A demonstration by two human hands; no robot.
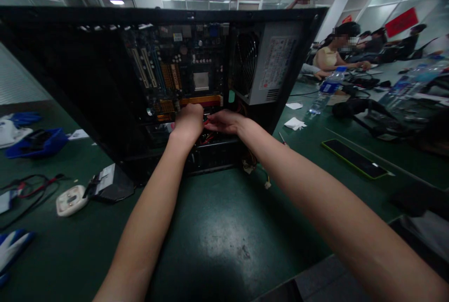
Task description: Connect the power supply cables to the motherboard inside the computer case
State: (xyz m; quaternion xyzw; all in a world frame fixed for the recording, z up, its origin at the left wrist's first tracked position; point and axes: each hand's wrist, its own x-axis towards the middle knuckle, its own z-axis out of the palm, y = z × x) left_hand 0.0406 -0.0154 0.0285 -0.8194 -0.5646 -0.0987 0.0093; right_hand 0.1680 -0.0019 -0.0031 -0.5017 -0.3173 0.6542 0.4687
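An open black computer case point(87, 82) stands on the table with its inside facing me. Both my hands reach into its lower middle, just below the orange memory slots point(203, 101) of the motherboard point(191, 61). My left hand point(188, 119) is closed, back towards me; whatever its fingers hold is hidden. Beside it, my right hand point(226, 121) pinches a thin red cable point(206, 122) at its fingertips. More red wires point(207, 138) lie just under the hands. A grey power supply point(273, 63) with a fan is mounted at the upper right.
Loose connectors point(267, 184) hang out at the case's bottom right. A white round device point(72, 200) and a black box point(111, 183) lie left. To the right are a phone point(358, 158), crumpled tissue point(295, 124) and a water bottle point(328, 90). People sit farther back.
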